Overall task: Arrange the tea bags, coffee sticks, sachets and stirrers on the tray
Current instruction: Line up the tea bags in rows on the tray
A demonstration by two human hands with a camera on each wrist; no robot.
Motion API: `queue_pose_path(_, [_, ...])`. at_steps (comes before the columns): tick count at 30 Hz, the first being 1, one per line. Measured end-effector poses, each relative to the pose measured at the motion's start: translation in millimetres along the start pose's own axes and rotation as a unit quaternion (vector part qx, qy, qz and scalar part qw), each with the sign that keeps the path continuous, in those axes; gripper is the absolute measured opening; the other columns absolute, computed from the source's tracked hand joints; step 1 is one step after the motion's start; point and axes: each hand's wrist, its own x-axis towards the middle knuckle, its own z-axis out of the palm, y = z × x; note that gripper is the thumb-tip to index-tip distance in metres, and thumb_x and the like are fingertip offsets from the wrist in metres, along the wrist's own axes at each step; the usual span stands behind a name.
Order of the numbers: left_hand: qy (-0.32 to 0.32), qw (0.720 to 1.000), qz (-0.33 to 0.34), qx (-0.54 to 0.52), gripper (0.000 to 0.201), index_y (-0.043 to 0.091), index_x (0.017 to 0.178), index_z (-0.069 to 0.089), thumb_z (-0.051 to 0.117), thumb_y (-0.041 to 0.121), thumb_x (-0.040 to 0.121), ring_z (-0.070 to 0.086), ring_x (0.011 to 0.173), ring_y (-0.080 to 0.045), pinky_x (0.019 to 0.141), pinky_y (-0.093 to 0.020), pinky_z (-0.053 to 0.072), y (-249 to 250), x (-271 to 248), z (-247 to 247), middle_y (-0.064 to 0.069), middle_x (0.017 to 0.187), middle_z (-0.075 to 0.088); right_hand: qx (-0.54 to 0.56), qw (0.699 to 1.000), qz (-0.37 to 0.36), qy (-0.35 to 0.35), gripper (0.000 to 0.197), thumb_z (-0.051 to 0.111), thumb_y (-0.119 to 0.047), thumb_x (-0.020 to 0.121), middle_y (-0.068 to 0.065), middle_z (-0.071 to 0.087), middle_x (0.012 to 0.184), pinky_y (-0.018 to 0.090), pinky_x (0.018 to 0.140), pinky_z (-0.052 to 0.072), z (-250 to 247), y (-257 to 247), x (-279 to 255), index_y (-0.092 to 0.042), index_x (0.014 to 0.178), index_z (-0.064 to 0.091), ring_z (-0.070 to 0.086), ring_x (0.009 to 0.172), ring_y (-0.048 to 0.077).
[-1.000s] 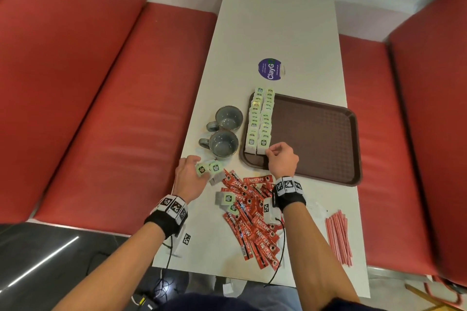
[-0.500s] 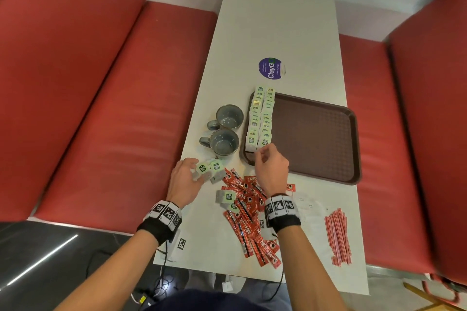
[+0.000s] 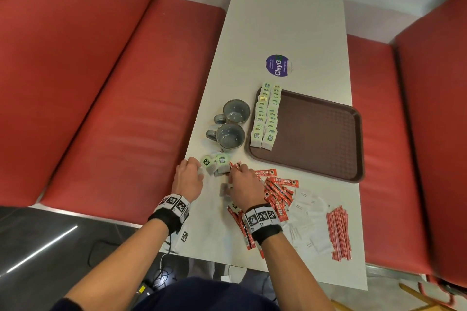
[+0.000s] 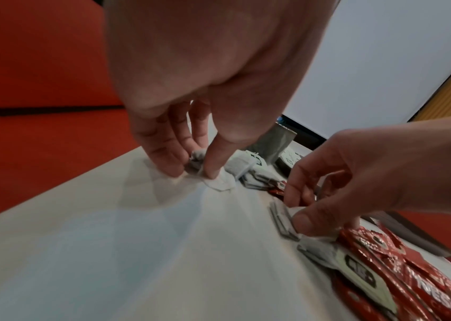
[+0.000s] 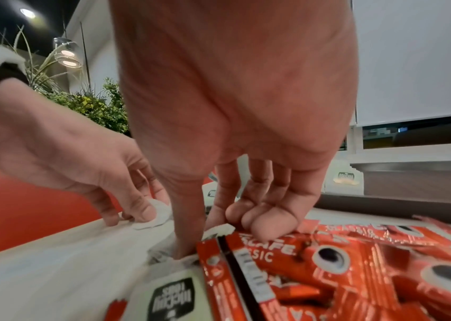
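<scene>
A brown tray lies on the white table, with two rows of tea bags along its left edge. Loose tea bags lie near the table's left edge. My left hand pinches one of them between thumb and fingers. Just to its right, my right hand pinches another tea bag at the edge of the red coffee stick pile. White sachets and red-striped stirrers lie further right.
Two grey mugs stand left of the tray, close behind the loose tea bags. A round purple sticker is on the table beyond the tray. Red bench seats flank the table on both sides.
My right hand has come back from the tray's near left corner to the loose tea bags beside my left hand. The left hand has stayed on its tea bags.
</scene>
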Motion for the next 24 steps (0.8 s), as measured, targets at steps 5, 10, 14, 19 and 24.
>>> queue_pose_path(5, [-0.016,0.999,-0.004,-0.042,0.021,0.016,0.107,0.064,0.076,0.009,0.091,0.062,0.104,-0.036,0.096,-0.044,0.052,-4.5,-2.5,-4.0,-0.012,0.116,0.056,0.035,0.999,-0.017,-0.006,0.025,0.076,-0.023,0.094,0.004,0.064,0.124,0.046,0.093,0.057,-5.1,5.3,-3.3,-0.020,0.116,0.065,0.060,0.114,0.031])
queue_pose_path(10, [-0.032,0.995,0.004,-0.090,0.026,0.016,0.100,0.055,0.077,0.005,0.091,0.062,0.077,-0.029,0.065,-0.033,0.043,-9.4,-12.4,-16.4,-0.002,0.077,0.064,0.159,0.987,0.003,0.026,0.008,0.064,-0.022,0.103,-0.004,0.069,0.094,0.043,0.078,0.060,-15.1,23.6,-5.0,-0.028,0.099,0.060,0.065,0.090,0.020])
queue_pose_path(14, [-0.070,0.981,0.049,-0.173,0.034,0.028,0.109,0.053,0.075,0.006,0.096,0.073,0.066,-0.024,0.056,-0.022,0.053,0.9,-30.1,-31.9,-0.009,0.084,0.072,0.246,0.968,0.005,0.054,0.006,0.064,-0.021,0.108,-0.007,0.072,0.102,0.031,0.078,0.057,-30.4,32.6,-12.1,-0.027,0.108,0.063,0.069,0.092,0.012])
queue_pose_path(19, [-0.138,0.975,0.119,-0.132,0.034,0.026,0.087,0.073,0.061,-0.003,0.100,0.078,0.077,-0.017,0.081,-0.040,0.063,19.0,-44.6,-32.5,0.004,0.098,0.071,0.363,0.925,0.005,0.111,0.011,0.066,-0.020,0.109,-0.009,0.075,0.098,0.027,0.067,0.062,-39.1,45.8,-32.3,-0.030,0.105,0.063,0.074,0.084,0.008])
queue_pose_path(24, [-0.152,0.978,0.138,-0.044,0.010,0.017,0.101,0.075,0.065,0.016,0.102,0.064,0.107,-0.020,0.094,-0.032,0.050,42.6,-55.2,-4.1,0.000,0.113,0.056,0.389,0.911,0.059,0.126,0.011,0.078,-0.026,0.101,-0.020,0.079,0.103,0.026,0.083,0.060,-33.1,61.2,-37.9,-0.036,0.102,0.079,0.073,0.097,0.000])
